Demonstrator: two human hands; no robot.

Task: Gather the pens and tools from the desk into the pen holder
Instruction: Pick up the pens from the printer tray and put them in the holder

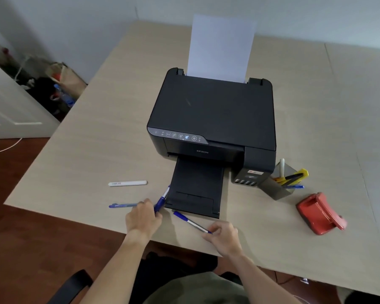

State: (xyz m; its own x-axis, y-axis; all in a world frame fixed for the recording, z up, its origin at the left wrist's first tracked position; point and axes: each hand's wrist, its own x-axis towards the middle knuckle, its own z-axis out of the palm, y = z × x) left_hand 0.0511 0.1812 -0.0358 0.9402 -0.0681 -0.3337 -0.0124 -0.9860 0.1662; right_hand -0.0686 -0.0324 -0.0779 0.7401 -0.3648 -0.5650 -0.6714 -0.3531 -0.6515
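Note:
My left hand rests on the desk's near edge, fingers closed around a blue pen that points up toward the printer tray. A second blue pen lies flat just left of that hand, its end under my fingers. My right hand pinches the near end of a blue-capped clear pen lying slantwise on the desk. A white marker lies alone farther left. The grey pen holder stands right of the printer with a white pen, a yellow cutter and a blue pen inside.
A black printer with upright paper and an extended output tray fills the desk's middle, between the pens and the holder. A red hole punch sits right of the holder. Bags lie on the floor at the left.

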